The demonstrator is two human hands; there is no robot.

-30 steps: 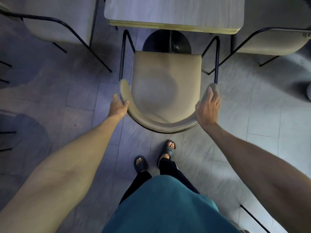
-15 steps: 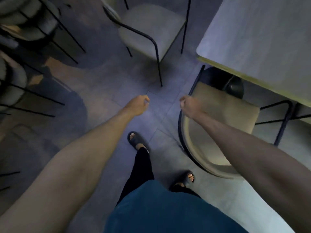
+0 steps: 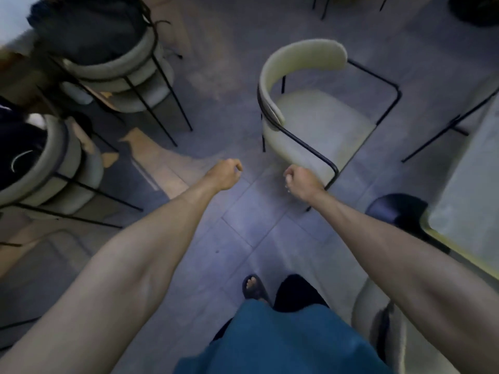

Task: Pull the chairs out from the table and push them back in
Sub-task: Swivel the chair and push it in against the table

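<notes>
A cream chair [image 3: 318, 122] with a curved back and thin black frame stands ahead and to the right, beside the light table [image 3: 469, 201] at the right edge. My left hand [image 3: 225, 175] and my right hand [image 3: 301, 182] are held out over the floor, both curled into loose fists with nothing in them. My right hand is just short of the chair's near front leg and does not touch it. The padded back of another chair [image 3: 378, 327] shows under my right forearm at the bottom right.
Two grey chairs [image 3: 116, 68] with dark bags on them stand at the left. The table's round black base [image 3: 397, 211] sits on the grey tiled floor to the right. My sandalled foot [image 3: 253, 287] is below, on open floor between the chairs.
Both hands let go of the first chair's back and closed into fists. I turned left, so that chair slid to the bottom right and the cream chair came in front.
</notes>
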